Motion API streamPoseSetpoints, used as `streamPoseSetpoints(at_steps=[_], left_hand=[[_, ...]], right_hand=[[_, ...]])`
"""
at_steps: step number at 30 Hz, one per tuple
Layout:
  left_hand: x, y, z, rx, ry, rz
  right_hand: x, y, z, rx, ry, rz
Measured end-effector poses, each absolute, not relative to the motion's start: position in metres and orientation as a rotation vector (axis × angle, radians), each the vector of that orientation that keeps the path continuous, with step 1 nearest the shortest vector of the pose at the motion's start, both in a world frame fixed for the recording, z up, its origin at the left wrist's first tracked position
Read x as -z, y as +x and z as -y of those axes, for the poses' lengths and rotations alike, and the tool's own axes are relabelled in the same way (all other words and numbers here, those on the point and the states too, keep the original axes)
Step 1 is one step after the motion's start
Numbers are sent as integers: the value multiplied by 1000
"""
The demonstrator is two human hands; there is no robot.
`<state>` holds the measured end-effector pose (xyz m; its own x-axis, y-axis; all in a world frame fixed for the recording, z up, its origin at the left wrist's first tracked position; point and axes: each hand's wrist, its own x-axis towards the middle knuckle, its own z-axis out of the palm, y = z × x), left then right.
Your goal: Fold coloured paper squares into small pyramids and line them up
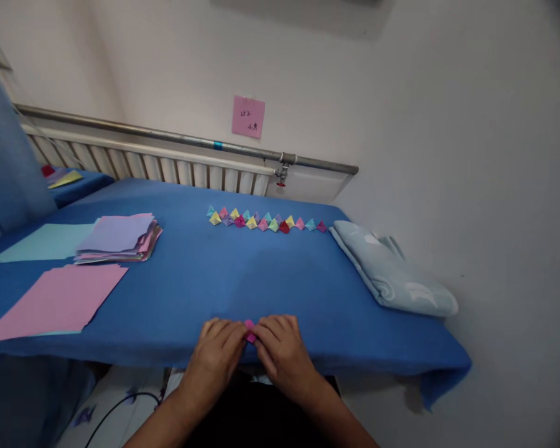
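A small folded piece of magenta paper is pinched between my two hands at the front edge of the table. My left hand grips its left side, fingers curled together. On its right side, my right hand holds it with thumb and fingertips. The fingers cover much of the paper, so its full shape is hidden. Farther back, two rows of small folded paper pieces in several colours lie side by side on the blue cloth.
The blue-covered table bears a stack of coloured paper, pink sheets and turquoise sheets at left. A folded pale-green blanket lies at right. Behind stand a radiator and a pipe; a pink note hangs on the wall.
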<state>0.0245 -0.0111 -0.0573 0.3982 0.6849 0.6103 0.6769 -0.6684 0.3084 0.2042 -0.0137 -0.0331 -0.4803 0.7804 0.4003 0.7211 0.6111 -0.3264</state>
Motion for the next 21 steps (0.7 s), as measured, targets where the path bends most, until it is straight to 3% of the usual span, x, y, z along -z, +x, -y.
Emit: streamPoseSetpoints(at_steps=[13, 21], left_hand=[[56, 20, 2, -1121, 2657, -1216], [56, 20, -1, -1084, 2560, -1251]], right_hand=[[41, 203, 12, -137, -1235, 2225], [35, 202, 5, -377, -1352, 2161]])
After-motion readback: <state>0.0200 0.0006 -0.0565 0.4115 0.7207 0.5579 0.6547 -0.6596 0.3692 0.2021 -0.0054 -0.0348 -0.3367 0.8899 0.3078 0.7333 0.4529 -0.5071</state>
